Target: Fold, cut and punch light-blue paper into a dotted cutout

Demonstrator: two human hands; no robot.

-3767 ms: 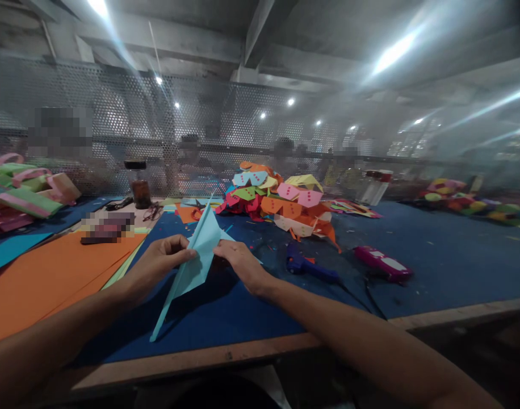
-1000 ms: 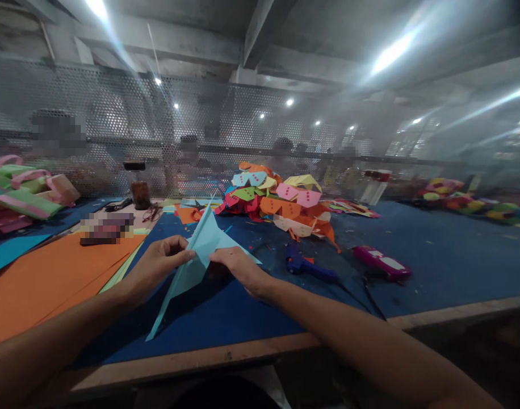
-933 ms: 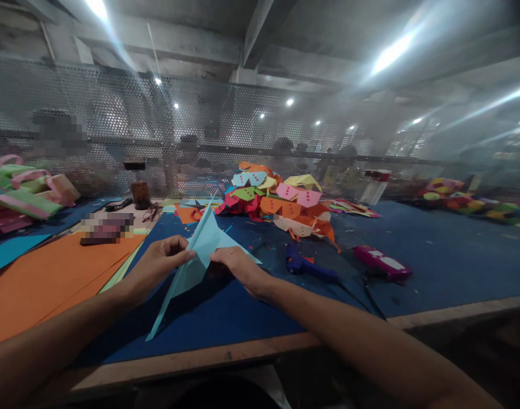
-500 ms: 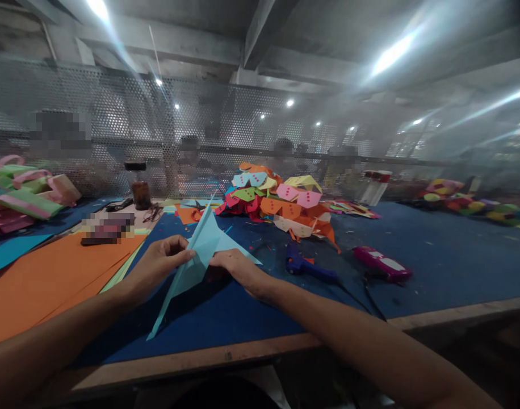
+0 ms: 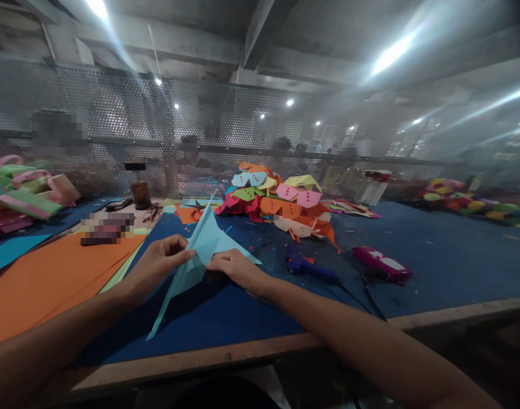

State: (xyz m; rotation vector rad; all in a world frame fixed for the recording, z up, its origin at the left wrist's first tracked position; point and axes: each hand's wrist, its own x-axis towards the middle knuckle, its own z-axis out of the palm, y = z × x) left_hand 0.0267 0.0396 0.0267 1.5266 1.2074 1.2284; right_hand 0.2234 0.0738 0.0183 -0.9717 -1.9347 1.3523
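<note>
A folded sheet of light blue paper [image 5: 204, 241] is held up on edge above the blue table top, its lower tip pointing toward me. My left hand [image 5: 168, 258] pinches its left side between thumb and curled fingers. From the right, my right hand [image 5: 237, 270] grips the sheet near its middle, with thumb and forefinger together; the other fingers are partly hidden. To the right of that hand lies a dark blue glue gun [image 5: 309, 267] with a cord.
Orange paper sheets [image 5: 59, 278] lie at left, a blurred-out object [image 5: 109, 228] on them. Behind stand a jar of dark liquid [image 5: 139, 187] and a heap of coloured paper shapes [image 5: 285, 201]. A magenta device [image 5: 381, 264] sits at right. A perforated metal screen [image 5: 217, 125] closes the back.
My right thumb and fingers have shifted slightly left on the paper. The left hand and the sheet stay almost where they were.
</note>
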